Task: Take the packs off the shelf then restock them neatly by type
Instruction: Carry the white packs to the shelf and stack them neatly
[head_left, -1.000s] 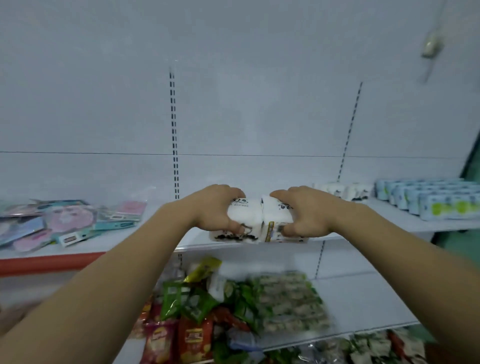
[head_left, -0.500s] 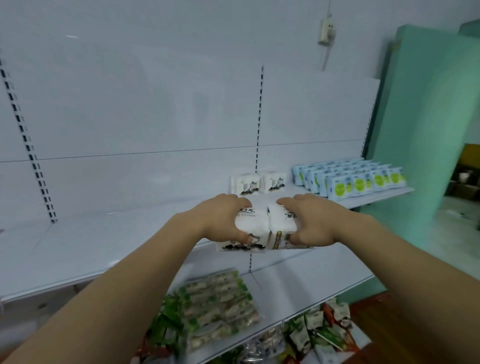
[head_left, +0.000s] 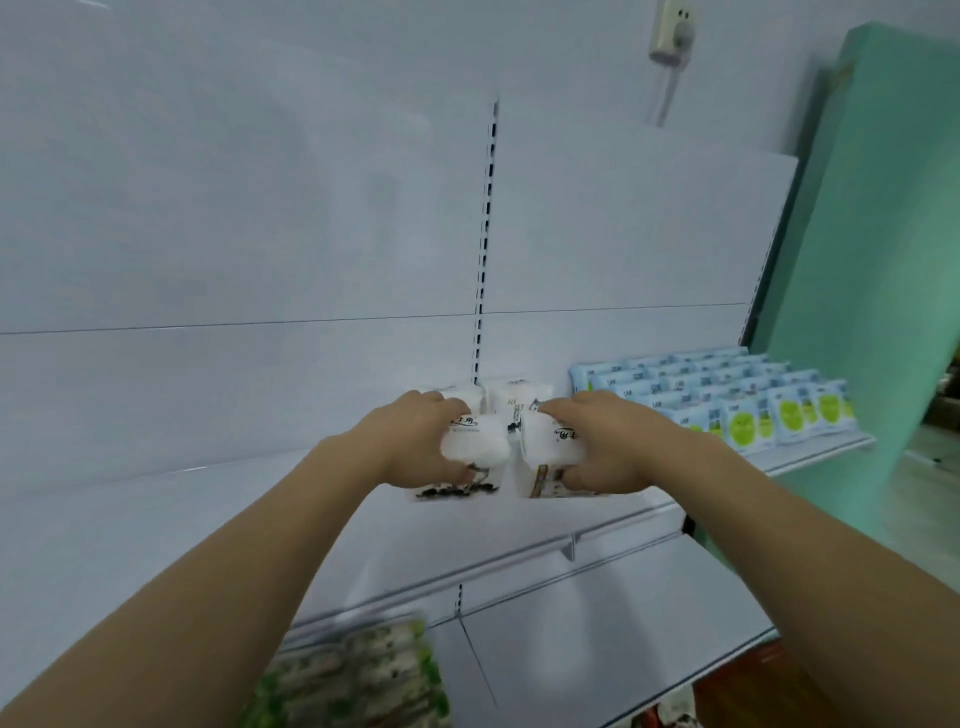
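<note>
Packs of soft white tissue, pillowy blocks in glossy film with black ink-style print, sit in both hands above the middle of the upper shelf (head_left: 156, 519), a smooth white metal board with a thin front lip. Left to right: the left hand (head_left: 410, 441) curls its fingers over the top of the left pack (head_left: 470, 457), thumb underneath at the printed lower edge. Just beside it, nearly touching, the right pack (head_left: 545, 457) is gripped by the right hand (head_left: 608, 447), fingers wrapped over its top and thumb at the lower front. Both packs hang low over the shelf; whether they touch it I cannot tell. Directly behind them, against the back panel, two more white packs (head_left: 514, 397) stand side by side. Further right, blue packs (head_left: 727, 395) with green circles lie in tidy slanted rows. Below, on the lower shelf (head_left: 597, 623), a blurred green-and-white bag (head_left: 353, 675) lies at the left.
</note>
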